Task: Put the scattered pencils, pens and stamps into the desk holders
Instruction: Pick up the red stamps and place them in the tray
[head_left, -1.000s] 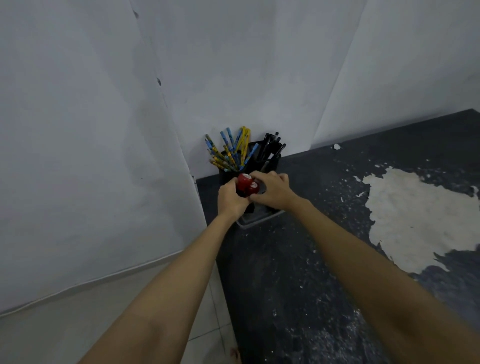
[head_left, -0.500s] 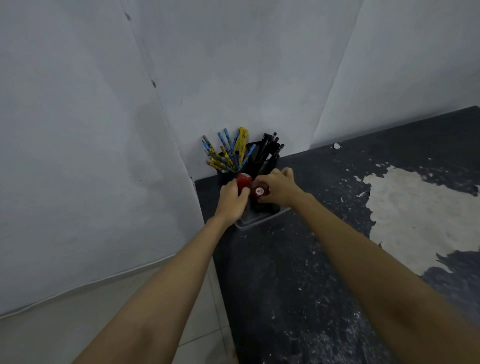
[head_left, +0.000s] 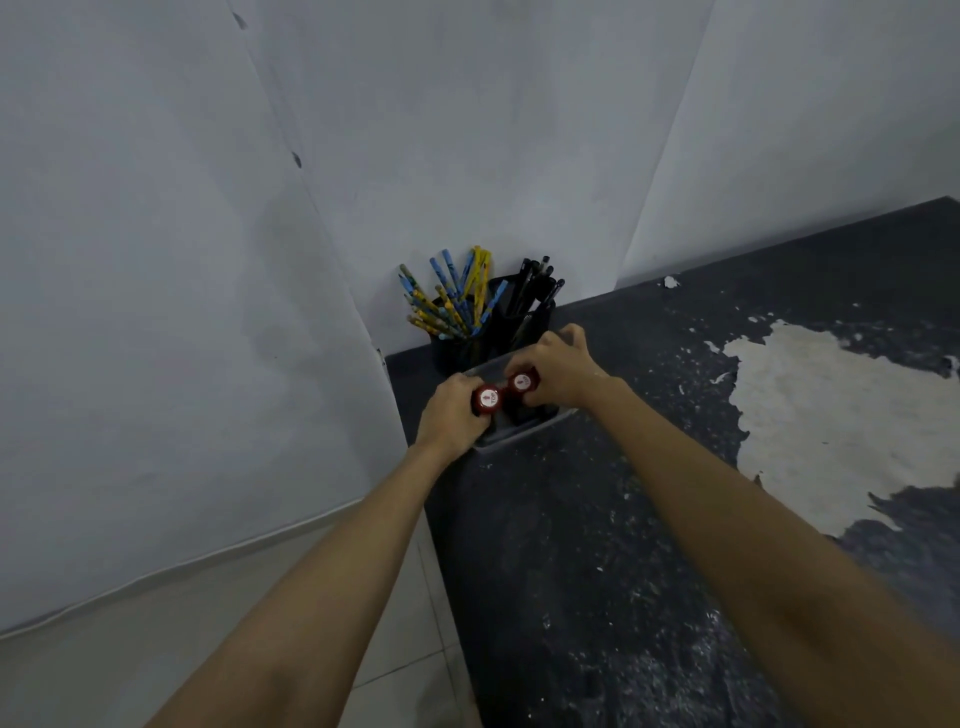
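- Both hands grip red stamps over a shallow grey tray (head_left: 540, 423) at the desk's back-left corner: the left hand (head_left: 451, 418) has its fingers curled round the left stamp (head_left: 487, 399), whose white round label faces the camera
- Just to its right, the right hand (head_left: 558, 371) pinches the right stamp (head_left: 521, 383) between thumb and curled fingers, the two stamps nearly touching, each at its hand's inner side
- Behind the hands, a black holder (head_left: 454, 353) bristles with blue and yellow pencils (head_left: 457, 299); touching it on the right, a second black holder (head_left: 524, 325) carries black pens (head_left: 537, 283)
- Both holders stand against the white wall (head_left: 467, 130), just behind the tray
- Dark desk (head_left: 597, 545) is speckled with pale flecks; to the right its coating has peeled away in a large cream patch (head_left: 831, 415)
- Pale floor tiles (head_left: 182, 623) show at lower left, beside the desk's edge
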